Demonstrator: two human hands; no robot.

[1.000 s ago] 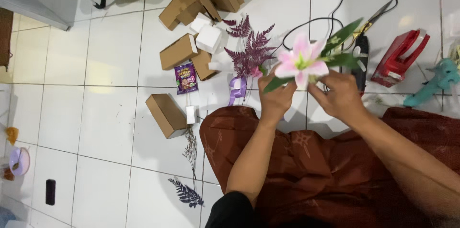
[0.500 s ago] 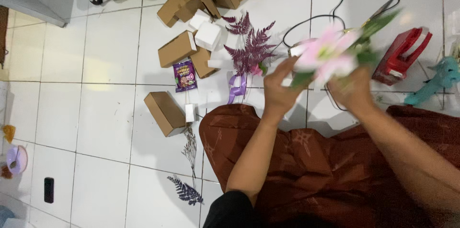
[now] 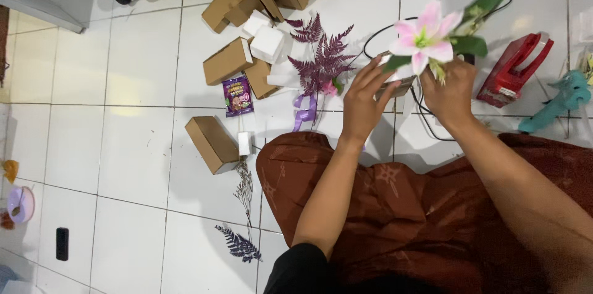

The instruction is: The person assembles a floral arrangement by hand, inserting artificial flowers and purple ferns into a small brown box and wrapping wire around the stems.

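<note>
Pink lily sits above the white tiled floor, held at its base by both hands. Right hand, below the bloom, has fingers closed on the stem. Left hand, lower left of the bloom, has fingers spread, touching the base. Purple fern sprig lies left.

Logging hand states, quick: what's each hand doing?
Left hand: fingers spread open, touching the pink flower's base.
Right hand: closed on the flower's stem.
</note>
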